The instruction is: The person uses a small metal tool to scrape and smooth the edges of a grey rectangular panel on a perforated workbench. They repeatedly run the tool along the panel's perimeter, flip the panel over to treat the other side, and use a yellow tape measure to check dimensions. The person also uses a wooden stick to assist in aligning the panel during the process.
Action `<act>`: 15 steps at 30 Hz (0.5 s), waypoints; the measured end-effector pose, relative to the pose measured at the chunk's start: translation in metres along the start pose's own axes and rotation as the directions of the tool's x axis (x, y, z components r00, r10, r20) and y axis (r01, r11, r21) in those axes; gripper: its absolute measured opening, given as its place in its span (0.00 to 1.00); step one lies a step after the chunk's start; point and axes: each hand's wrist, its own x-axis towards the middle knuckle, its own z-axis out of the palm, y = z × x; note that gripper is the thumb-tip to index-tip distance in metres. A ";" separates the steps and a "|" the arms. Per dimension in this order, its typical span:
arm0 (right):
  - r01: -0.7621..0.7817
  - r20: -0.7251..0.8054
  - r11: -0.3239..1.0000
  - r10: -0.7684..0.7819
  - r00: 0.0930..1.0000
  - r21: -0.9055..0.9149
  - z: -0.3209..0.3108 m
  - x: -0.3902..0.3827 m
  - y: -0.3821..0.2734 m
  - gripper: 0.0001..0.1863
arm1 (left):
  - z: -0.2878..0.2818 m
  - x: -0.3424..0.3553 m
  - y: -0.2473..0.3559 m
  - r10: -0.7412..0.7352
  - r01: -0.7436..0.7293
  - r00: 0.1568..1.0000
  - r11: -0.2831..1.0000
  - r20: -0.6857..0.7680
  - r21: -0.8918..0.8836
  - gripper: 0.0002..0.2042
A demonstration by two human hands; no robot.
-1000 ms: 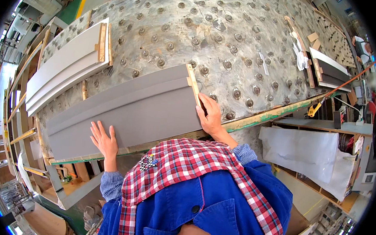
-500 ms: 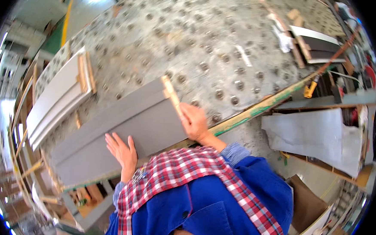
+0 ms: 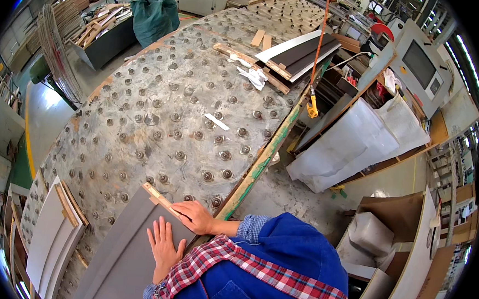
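Grey panel [image 3: 129, 252] at lower left is pressed flat by left hand [image 3: 165, 246], fingers spread; right hand [image 3: 194, 217] is curled on wooden strip [image 3: 161, 199]. Panel could slide off bench [image 3: 160, 106] rollers.

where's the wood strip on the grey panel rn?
In the head view, lower centre-left: the wood strip lies across the far end of the grey panel on the roller-ball table, with the right hand on its near end and the left hand flat just behind.
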 end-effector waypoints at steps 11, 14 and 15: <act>0.048 -0.028 0.998 -0.049 0.998 -0.045 0.006 0.006 0.014 0.17 | 0.010 0.015 -0.003 -0.169 0.160 0.967 0.985 -0.191 -0.064 0.28; 0.056 -0.019 0.997 -0.057 0.998 -0.060 0.015 0.001 0.024 0.16 | -0.001 -0.006 -0.020 -0.239 0.223 0.944 0.970 -0.229 -0.092 0.27; 0.046 -0.004 0.999 -0.047 0.999 -0.028 0.014 0.004 0.018 0.17 | -0.003 -0.019 -0.027 -0.261 0.253 0.941 0.965 -0.214 -0.066 0.27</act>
